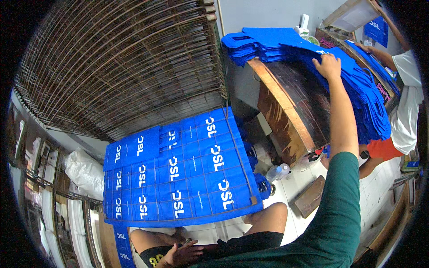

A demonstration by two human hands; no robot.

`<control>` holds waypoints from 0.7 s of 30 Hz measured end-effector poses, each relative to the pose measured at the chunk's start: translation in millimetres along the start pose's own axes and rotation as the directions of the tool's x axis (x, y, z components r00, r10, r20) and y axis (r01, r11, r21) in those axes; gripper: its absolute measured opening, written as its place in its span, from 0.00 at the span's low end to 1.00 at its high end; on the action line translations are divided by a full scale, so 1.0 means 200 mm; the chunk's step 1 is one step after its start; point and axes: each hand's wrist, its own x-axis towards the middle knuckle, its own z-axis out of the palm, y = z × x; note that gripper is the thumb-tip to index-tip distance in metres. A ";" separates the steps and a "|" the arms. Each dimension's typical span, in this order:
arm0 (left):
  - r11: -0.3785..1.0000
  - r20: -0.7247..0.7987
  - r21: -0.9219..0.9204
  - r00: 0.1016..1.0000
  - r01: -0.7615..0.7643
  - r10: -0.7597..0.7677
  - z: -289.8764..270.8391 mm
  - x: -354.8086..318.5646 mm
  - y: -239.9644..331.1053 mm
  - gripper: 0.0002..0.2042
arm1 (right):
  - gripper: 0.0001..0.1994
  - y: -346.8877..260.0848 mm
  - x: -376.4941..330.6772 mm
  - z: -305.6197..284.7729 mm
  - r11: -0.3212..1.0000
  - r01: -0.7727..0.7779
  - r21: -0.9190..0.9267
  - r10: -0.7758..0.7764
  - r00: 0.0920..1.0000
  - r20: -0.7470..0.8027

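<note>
My right arm reaches out to the far right. My right hand [329, 67] lies on a tall stack of blue fabric bags [272, 42], thumb and fingers apart against the upper layers; its fingertips are partly hidden. Loop handles stick out at the stack's left end. Low over my lap is my left hand [184, 253], fingers loosely stretched, with nothing visible in it. In front of my knees, blue bags with white print [196, 174] lie in rows on a wire rack [254, 200].
More wire racks [125, 58] tilt upward behind. A wooden table [281, 102] carries the stack. At right another person's hand [367, 48] touches blue fabric beside a raised frame [351, 15]. Bottles [277, 172] and a wooden block [309, 196] are on the floor; a white plastic bundle [85, 172] is left.
</note>
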 end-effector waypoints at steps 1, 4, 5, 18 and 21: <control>0.999 -0.011 0.038 1.000 0.022 -0.021 0.00 0.01 0.04 0.47 | 0.18 0.05 0.01 0.02 0.998 0.064 0.008 -0.063 0.989 -0.132; 0.994 -0.147 0.109 0.989 0.019 -0.003 0.14 -0.03 0.24 0.47 | 0.09 0.09 -0.01 -0.05 0.965 0.254 -0.070 -0.262 0.893 -0.366; 0.994 -0.136 0.109 0.990 -0.015 0.029 0.11 -0.05 0.27 0.47 | 0.09 0.06 -0.05 -0.09 0.946 0.318 -0.057 -0.306 0.823 -0.479; 0.970 0.026 0.154 0.982 -0.188 0.186 0.22 0.04 0.78 0.46 | 0.08 -0.74 -1.26 -1.14 0.506 0.860 0.074 -0.481 0.352 -0.803; 0.951 0.095 -0.083 0.948 -0.297 0.304 0.24 0.01 0.83 0.47 | 0.11 -0.90 -1.44 -1.22 0.367 0.903 0.223 -0.513 0.396 -0.761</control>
